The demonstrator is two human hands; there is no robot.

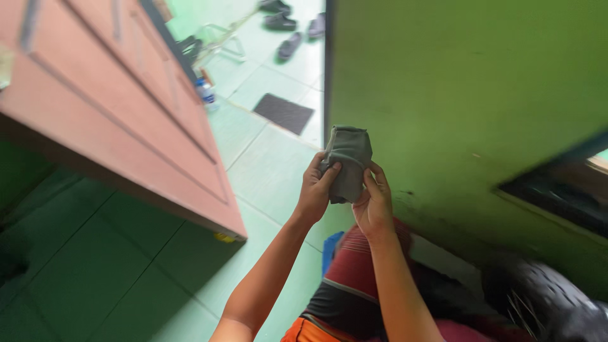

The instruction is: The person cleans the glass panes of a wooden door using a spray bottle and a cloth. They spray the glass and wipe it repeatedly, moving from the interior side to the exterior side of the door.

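A single head-worn camera looks steeply down and forward, tilted, close over the person's raised forearms, toward the open wooden door (126,120), the green wall (456,88) and the tiled floor (266,164) beyond.

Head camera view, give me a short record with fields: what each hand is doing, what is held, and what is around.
left hand: the left hand grips the left side of the grey folded cloth, thumb on its front
right hand: the right hand holds the cloth's lower right edge
cloth: raised in front of the green wall, clear of the floor
door: brown wooden door stands open at left
floor: pale green tiles, with a dark mat and shoes beyond
below: pile of clothes, red and dark
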